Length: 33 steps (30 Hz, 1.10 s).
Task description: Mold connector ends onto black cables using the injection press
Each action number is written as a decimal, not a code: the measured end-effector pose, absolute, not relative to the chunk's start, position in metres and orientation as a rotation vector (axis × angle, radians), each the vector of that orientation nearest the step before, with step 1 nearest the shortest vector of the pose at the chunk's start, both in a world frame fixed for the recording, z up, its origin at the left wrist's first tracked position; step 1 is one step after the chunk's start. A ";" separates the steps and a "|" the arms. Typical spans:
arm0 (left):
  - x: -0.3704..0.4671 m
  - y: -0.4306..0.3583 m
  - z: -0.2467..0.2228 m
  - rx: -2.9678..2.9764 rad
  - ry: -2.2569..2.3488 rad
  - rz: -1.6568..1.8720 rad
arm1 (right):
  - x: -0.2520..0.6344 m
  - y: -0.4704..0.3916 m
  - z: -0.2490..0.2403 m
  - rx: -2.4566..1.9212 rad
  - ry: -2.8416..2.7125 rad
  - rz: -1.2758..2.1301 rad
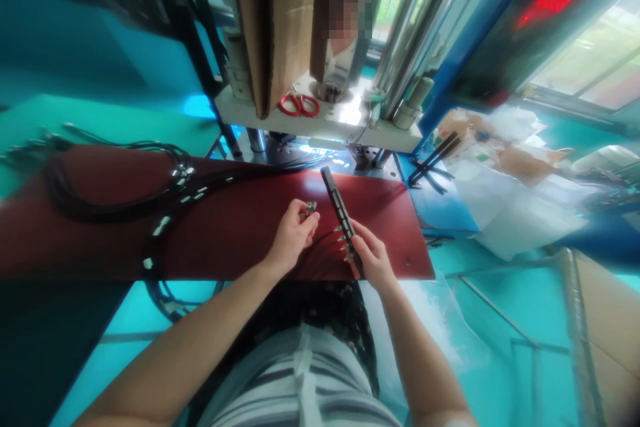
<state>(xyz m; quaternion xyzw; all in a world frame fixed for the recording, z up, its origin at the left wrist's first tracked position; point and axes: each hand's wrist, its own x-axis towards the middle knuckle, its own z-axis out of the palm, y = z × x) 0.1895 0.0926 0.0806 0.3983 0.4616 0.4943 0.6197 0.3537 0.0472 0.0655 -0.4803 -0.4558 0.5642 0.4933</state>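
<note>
Two hands: you are working both over the red mat.
Left hand: you are pinching a small metal connector in closed fingertips.
Right hand: you are gripping the near end of the black fixture bar.
Handling: the connector is looking light, rigid and probably slippery; keep pinching its body.
Cables: these are trailing limp between your hands.

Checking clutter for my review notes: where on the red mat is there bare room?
Bare red mat lies between the cable bundle and the left hand, and right of the right hand toward the mat's edge. It is crowded around the black strip and along the cables at left.
</note>
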 end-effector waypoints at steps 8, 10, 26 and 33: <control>0.192 0.098 0.093 0.933 1.001 0.796 | 0.359 0.047 0.070 -1.217 -1.223 1.326; 0.193 0.101 0.093 0.909 1.021 0.762 | 0.359 0.047 0.070 -1.229 -1.226 1.324; 0.192 0.100 0.087 1.129 1.136 0.930 | 0.350 0.046 0.069 -1.288 -1.373 1.284; 0.190 0.100 0.073 1.202 1.261 1.308 | 0.354 0.046 0.068 -1.266 -1.194 1.286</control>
